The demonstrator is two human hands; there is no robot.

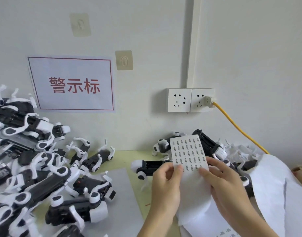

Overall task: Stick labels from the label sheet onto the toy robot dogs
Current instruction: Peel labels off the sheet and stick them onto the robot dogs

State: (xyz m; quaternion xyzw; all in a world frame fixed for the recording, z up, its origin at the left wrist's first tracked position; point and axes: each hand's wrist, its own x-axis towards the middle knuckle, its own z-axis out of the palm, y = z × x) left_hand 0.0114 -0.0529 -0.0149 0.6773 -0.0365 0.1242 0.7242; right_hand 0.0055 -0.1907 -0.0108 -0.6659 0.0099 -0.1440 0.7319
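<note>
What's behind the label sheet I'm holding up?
Behind the label sheet, held by the left hand and right hand, lie toy robot dogs: one black-bodied dog pokes out to the left, others above it. Their middle parts are covered.

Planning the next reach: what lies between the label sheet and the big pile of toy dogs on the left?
Head view: one toy dog on its back, beside the label sheet, then bare tabletop and white paper.
</note>
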